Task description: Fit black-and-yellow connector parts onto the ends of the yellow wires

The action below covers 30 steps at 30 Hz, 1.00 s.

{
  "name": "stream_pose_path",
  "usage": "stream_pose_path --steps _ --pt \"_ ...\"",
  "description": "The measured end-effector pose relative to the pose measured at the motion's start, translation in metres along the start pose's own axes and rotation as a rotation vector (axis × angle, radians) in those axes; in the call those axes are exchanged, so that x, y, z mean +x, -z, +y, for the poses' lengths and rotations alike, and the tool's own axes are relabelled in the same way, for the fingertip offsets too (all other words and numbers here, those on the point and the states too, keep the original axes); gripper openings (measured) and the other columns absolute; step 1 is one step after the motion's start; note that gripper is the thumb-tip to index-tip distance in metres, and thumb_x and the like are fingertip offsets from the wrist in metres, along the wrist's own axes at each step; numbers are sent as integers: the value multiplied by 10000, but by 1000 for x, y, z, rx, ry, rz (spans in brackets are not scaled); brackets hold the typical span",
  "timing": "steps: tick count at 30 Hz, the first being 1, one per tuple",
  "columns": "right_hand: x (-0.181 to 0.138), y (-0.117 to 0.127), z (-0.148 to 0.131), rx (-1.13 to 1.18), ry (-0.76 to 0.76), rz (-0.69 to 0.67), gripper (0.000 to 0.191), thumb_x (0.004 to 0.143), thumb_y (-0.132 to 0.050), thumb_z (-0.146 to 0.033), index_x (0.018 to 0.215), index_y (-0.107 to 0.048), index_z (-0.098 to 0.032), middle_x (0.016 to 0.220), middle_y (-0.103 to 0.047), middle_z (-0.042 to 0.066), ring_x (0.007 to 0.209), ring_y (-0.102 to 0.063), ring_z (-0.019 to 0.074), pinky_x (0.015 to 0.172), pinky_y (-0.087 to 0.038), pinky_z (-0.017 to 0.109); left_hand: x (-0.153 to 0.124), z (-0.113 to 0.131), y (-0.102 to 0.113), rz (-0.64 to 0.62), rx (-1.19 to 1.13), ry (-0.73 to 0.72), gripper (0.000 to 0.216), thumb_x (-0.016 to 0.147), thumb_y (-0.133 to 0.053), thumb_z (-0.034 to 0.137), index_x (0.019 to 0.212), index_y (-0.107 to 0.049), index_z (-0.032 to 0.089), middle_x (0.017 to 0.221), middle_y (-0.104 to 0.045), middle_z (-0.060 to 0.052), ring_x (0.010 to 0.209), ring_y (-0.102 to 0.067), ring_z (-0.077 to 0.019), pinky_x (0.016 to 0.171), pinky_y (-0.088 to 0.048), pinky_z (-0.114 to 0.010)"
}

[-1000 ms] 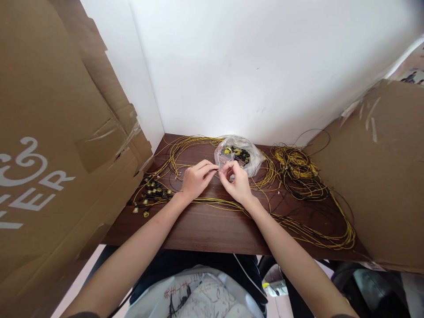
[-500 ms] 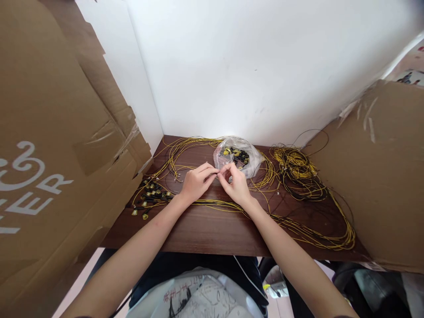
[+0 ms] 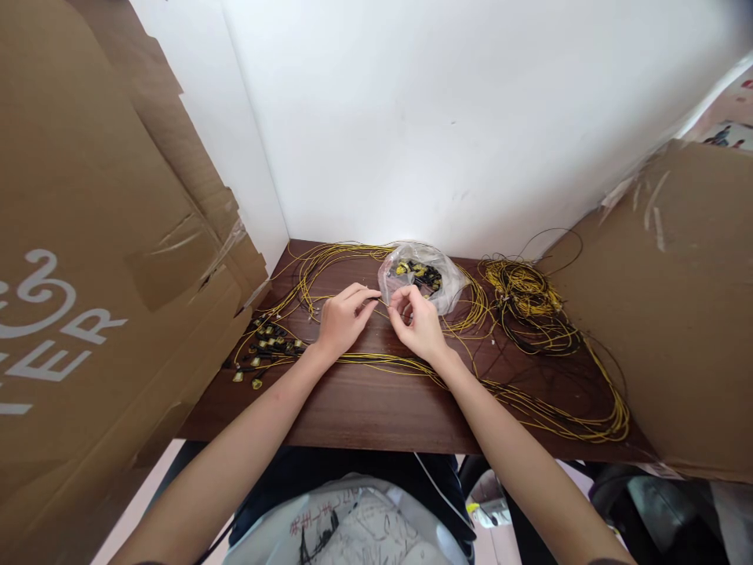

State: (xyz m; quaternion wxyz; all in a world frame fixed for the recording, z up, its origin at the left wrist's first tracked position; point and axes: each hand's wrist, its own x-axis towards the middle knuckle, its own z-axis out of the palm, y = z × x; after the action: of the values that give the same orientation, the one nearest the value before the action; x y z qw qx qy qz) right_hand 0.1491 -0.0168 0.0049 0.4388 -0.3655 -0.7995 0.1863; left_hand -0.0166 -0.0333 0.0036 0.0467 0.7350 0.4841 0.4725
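Note:
My left hand (image 3: 346, 320) has its thumb and fingertips pinched on a small black piece (image 3: 375, 298), too small to make out fully. A short stretch of thin yellow wire (image 3: 383, 303) runs from it to my right hand (image 3: 419, 320), which pinches the wire between thumb and forefinger. Just behind the hands sits an open clear plastic bag (image 3: 452, 286) with black and yellow connectors (image 3: 424, 275) inside. Left of my left wrist lie several black connectors with yellowish ends (image 3: 271, 339), wires attached.
Yellow and black wires (image 3: 376, 359) stretch across the brown table (image 3: 365, 408) below the hands. At the right is a tangled wire coil (image 3: 523, 290). Cardboard panels (image 3: 118, 259) flank both sides, and a white wall (image 3: 412, 141) rises behind.
My fingertips were together and have moved slightly apart, the left going left. A short length of wire now shows between them.

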Motion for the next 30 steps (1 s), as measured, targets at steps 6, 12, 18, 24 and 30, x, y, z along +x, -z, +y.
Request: stream_pose_path --steps 6,12,18,24,30 --pt "0 -2 3 -16 -1 -5 80 819 -474 -158 889 -465 -195 806 -566 28 649 -527 133 561 -420 243 0 -2 0 -19 -18 -33 169 850 -526 217 949 -661 191 872 -648 -35 606 -543 -85 556 -411 -197" --pt "0 -1 4 -22 -10 -4 57 828 -478 -168 877 -464 -193 793 -565 22 625 -514 126 556 -408 239 -1 -2 -1 -105 -2 -117 194 868 -498 208 982 -655 196 889 -650 -36 703 -582 -101 599 -424 -196" --pt "0 0 3 -25 4 -6 45 832 -476 -178 875 -468 -192 787 -562 22 632 -518 128 556 -410 237 -2 -2 0 -118 38 -140 207 871 -491 210 992 -659 207 889 -652 -31 689 -585 -93 602 -425 -192" --pt "-1 -1 2 -26 11 -23 52 833 -478 -183 883 -478 -196 765 -556 18 633 -520 133 555 -408 237 -1 -3 -1 -124 51 -134 208 873 -488 210 994 -656 209 892 -652 -29 707 -591 -99 627 -431 -196" --pt "-1 -2 2 -17 16 -28 62 825 -480 -171 882 -482 -195 768 -556 16 635 -521 132 572 -412 239 -1 -2 -1 -131 42 -138 195 870 -490 210 970 -657 200 886 -649 -31 707 -589 -101 627 -432 -197"
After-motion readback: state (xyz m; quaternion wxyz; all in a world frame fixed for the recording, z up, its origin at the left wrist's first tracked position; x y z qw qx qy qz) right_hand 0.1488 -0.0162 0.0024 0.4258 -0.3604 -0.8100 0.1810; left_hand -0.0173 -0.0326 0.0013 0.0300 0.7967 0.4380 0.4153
